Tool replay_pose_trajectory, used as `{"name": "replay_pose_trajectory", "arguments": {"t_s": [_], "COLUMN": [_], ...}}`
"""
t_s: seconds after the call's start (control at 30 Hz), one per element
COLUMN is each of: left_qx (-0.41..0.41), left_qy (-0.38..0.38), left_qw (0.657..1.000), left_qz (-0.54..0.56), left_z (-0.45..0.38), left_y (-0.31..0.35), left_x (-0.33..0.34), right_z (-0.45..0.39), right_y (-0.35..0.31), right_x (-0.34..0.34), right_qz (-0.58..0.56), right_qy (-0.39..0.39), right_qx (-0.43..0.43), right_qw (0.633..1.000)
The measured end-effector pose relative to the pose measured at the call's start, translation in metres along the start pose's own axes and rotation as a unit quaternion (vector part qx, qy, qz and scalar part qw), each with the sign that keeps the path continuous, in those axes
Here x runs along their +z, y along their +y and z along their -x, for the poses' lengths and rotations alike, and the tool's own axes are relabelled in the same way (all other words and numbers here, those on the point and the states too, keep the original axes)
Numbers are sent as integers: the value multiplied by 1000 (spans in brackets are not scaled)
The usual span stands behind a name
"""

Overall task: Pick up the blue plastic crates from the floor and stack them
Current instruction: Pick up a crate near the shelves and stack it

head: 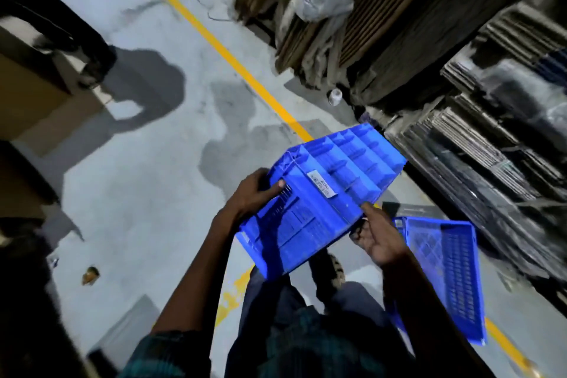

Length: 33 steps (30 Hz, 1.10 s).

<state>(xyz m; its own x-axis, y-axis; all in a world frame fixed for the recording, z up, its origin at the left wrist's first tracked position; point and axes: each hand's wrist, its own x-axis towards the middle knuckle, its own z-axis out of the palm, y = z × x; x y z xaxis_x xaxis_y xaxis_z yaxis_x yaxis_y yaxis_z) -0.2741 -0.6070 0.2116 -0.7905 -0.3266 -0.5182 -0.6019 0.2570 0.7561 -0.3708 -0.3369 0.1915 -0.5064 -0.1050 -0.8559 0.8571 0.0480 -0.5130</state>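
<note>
Left hand [256, 190] grips one side of an upturned blue ribbed plastic crate [319, 202], thumb laid across its slotted base. Right hand [379, 239] holds the opposite edge, thumb up against the crate, fingers curled beneath. Crate is held in the air, tilted, bearing a white label [321, 183]. A second blue mesh-walled plastic crate [445, 273] lies on the grey floor [153, 181] just beside, near a yellow painted line [233, 58].
</note>
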Motion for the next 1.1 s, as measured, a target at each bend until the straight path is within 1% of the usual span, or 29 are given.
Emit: {"name": "replay_pose_trajectory", "arguments": {"t_s": [0.07, 0.17, 0.27, 0.37, 0.43, 0.5, 0.6, 0.67, 0.73, 0.83, 0.9, 0.97, 1.03, 1.07, 1.1], "left_qx": [29, 73, 107, 139, 145, 141, 110, 89, 83, 57, 40, 21, 15, 19, 25], "left_qy": [22, 30, 77, 174, 235, 299, 403, 456, 513, 600, 646, 667, 676, 672, 664], "left_qw": [999, 993, 986, 960, 940, 918, 881, 854, 818, 759, 715, 669, 604, 577, 560], "left_qz": [21, 88, 102, 171, 199, 218, 223, 236, 246, 245, 265, 329, 421, 463, 494], "left_z": [20, 51, 92, 146, 179, 206, 236, 260, 287, 328, 356, 380, 401, 408, 415], "left_y": [22, 50, 75, 93, 101, 101, 91, 85, 80, 54, 30, 15, -3, -11, -15], "left_x": [-1, 10, 30, 57, 75, 90, 90, 86, 78, 64, 57, 62, 68, 73, 79], "right_z": [17, 32, 43, 62, 88, 116, 152, 172, 191, 217, 231, 238, 250, 255, 261], "right_y": [-10, -26, -34, -39, -41, -39, -28, -21, -8, 19, 36, 46, 62, 69, 76], "right_x": [-9, -22, -38, -55, -58, -58, -57, -58, -57, -59, -60, -59, -50, -46, -41], "right_qz": [15, 56, 107, 137, 154, 169, 159, 183, 223, 290, 335, 374, 404, 411, 412], "right_qy": [-23, -58, -100, -141, -165, -197, -253, -295, -337, -338, -345, -352, -360, -362, -366], "right_qx": [-31, -75, -106, -119, -125, -122, -110, -103, -107, -150, -179, -219, -254, -266, -274], "right_qw": [999, 994, 983, 973, 966, 958, 948, 932, 908, 883, 858, 829, 801, 793, 788]}}
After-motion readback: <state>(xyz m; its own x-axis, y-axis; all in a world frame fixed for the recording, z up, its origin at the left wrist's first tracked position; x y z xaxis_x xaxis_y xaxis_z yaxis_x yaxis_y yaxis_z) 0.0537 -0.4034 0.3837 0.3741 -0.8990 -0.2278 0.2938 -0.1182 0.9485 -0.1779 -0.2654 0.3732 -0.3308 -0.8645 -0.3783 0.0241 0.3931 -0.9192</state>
